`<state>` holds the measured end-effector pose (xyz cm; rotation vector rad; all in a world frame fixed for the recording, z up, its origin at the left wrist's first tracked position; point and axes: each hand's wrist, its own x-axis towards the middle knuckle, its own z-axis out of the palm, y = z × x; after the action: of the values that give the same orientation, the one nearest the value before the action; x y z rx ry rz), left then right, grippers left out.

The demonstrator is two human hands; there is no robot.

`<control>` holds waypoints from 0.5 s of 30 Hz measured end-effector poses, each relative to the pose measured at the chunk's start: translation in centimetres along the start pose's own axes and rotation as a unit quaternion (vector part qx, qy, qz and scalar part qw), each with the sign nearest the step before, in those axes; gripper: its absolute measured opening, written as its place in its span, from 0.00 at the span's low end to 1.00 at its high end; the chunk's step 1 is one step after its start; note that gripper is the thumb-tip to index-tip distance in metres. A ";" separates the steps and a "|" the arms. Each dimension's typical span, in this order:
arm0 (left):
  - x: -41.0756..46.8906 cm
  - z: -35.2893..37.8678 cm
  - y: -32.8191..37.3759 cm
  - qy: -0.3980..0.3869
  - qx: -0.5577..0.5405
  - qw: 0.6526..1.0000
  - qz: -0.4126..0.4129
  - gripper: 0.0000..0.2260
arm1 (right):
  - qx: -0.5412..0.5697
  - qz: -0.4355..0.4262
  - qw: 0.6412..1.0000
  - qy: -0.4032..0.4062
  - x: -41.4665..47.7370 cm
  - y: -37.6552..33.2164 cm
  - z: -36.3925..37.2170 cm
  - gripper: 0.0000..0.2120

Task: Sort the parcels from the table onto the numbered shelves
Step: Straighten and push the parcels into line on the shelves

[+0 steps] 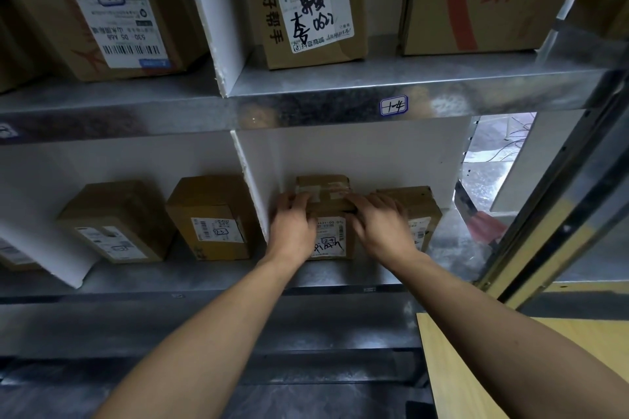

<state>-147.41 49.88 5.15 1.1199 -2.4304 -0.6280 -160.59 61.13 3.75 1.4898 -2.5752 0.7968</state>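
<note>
A small brown cardboard parcel point(326, 204) with a white label stands on the lower metal shelf point(204, 277), just right of a white divider point(253, 187). My left hand point(292, 226) grips its left side, fingers curled over the top edge. My right hand point(379, 224) grips its right side the same way. A second brown parcel point(423, 211) stands close against it on the right, partly hidden by my right hand. The shelf above carries a sticker point(393, 105) marked 1-4.
Two more brown parcels point(211, 218) point(117, 223) stand in the bay to the left. Large boxes point(306, 3) fill the upper shelf. A yellow wooden tabletop point(476, 367) juts in at the lower right. A metal upright point(558, 201) bounds the right side.
</note>
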 end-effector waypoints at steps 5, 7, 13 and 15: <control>-0.2 -0.1 0.4 0.006 -0.002 1.000 0.009 0.20 | -0.005 -0.007 1.000 0.014 0.0 0.3 -0.4 0.20; -0.2 0.0 0.7 0.020 -0.002 0.999 0.036 0.21 | -0.006 -0.005 1.000 0.026 -0.1 0.7 -0.8 0.19; -0.2 0.8 3.4 0.056 -0.054 0.981 0.175 0.18 | -0.025 0.028 0.997 0.073 -0.7 3.8 -2.6 0.14; -0.1 1.5 4.7 0.054 -0.058 0.975 0.209 0.18 | -0.022 0.044 0.996 0.079 -1.0 5.0 -3.2 0.13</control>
<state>-150.94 52.99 6.46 0.5521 -2.3939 -0.5454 -164.80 65.41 4.19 1.2550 -2.5386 0.8259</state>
